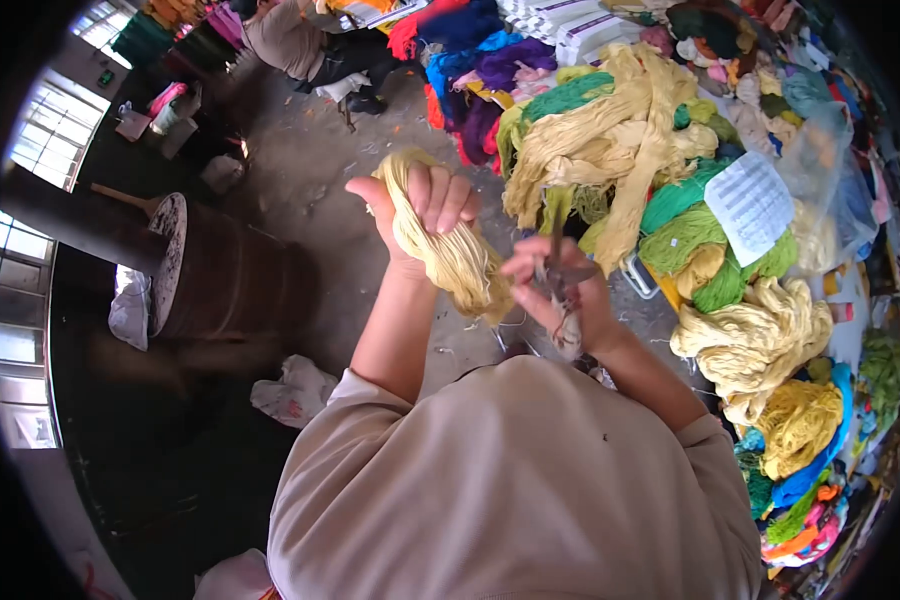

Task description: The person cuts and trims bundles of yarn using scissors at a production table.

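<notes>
My left hand [430,205] is wrapped round a pale yellow skein of yarn [460,265], with the thumb out to the left and the strands hanging down toward the right. Close beside its lower end is my right hand [570,300], smeared a little by motion. Its fingers are closed on dark scissors [560,265], whose handles look wrapped in pale cloth. The scissors' dark blades point up and to the side, near the yarn.
Skeins in cream, green, purple and blue cover a table [675,290] on the right, with a written sheet [750,205] and a clear plastic bag [820,160] among them. A rusty drum [230,270] stands left. Another person [290,45] sits at the back.
</notes>
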`<action>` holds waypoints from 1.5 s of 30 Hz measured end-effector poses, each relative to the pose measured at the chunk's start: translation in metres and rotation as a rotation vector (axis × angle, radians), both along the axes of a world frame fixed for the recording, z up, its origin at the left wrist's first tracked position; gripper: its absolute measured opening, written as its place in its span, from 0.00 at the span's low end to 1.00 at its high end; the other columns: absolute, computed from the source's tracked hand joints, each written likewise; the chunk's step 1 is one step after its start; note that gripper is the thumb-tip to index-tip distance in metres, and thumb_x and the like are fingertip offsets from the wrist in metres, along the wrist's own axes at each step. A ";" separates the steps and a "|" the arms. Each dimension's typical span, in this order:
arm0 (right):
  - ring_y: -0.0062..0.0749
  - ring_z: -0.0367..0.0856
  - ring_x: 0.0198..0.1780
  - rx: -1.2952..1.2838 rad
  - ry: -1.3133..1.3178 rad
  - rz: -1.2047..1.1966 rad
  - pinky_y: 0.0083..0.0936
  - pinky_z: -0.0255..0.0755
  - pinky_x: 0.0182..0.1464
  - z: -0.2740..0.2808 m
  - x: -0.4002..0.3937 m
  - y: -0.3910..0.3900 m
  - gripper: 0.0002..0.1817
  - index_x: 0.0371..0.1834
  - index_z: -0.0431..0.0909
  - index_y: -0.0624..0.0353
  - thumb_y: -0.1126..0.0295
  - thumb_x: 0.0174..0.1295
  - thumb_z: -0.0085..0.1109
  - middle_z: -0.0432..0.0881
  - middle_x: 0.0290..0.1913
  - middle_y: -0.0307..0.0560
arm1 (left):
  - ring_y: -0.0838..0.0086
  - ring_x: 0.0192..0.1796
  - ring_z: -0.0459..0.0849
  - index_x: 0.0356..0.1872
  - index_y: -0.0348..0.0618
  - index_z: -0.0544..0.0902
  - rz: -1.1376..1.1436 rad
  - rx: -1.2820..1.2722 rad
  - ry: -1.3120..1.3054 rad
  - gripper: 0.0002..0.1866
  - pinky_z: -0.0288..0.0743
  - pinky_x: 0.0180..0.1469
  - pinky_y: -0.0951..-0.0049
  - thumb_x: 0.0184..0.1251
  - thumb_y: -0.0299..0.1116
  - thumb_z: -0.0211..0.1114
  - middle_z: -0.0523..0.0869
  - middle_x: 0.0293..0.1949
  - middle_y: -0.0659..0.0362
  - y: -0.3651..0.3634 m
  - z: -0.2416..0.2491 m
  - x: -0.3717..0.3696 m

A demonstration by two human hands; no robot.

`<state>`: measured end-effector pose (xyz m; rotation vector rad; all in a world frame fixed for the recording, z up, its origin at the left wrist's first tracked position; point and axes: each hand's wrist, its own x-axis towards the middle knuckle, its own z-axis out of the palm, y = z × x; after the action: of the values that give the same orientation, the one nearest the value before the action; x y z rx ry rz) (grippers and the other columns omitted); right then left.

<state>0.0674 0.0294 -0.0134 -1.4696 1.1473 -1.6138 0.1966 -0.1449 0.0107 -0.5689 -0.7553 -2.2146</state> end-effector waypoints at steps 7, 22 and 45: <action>0.37 0.84 0.45 -0.103 0.077 -0.058 0.28 0.77 0.50 0.014 -0.002 -0.022 0.25 0.60 0.74 0.57 0.79 0.56 0.64 0.86 0.46 0.46 | 0.72 0.44 0.74 0.17 0.45 0.73 -0.056 0.254 0.075 0.38 0.57 0.73 0.57 0.70 0.71 0.47 0.70 0.13 0.67 0.026 -0.001 -0.021; 0.19 0.77 0.31 0.672 -0.014 -0.193 0.16 0.72 0.36 -0.127 -0.098 0.103 0.19 0.60 0.76 0.51 0.75 0.66 0.61 0.80 0.35 0.37 | 0.70 0.37 0.76 0.27 0.43 0.78 0.536 -0.235 -0.575 0.33 0.70 0.55 0.59 0.73 0.66 0.50 0.78 0.25 0.59 0.014 -0.006 0.010; 0.33 0.73 0.66 0.307 -0.102 -0.037 0.33 0.66 0.70 0.010 -0.057 0.047 0.48 0.73 0.64 0.56 0.90 0.45 0.73 0.72 0.67 0.41 | 0.52 0.81 0.51 0.77 0.36 0.55 0.253 0.295 -0.004 0.54 0.47 0.80 0.49 0.66 0.75 0.45 0.53 0.80 0.46 0.022 0.018 0.030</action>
<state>0.0106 0.0766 -0.0037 -1.1628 1.3036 -1.4433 0.2269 -0.1231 0.0285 -0.3042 -0.4614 -2.0401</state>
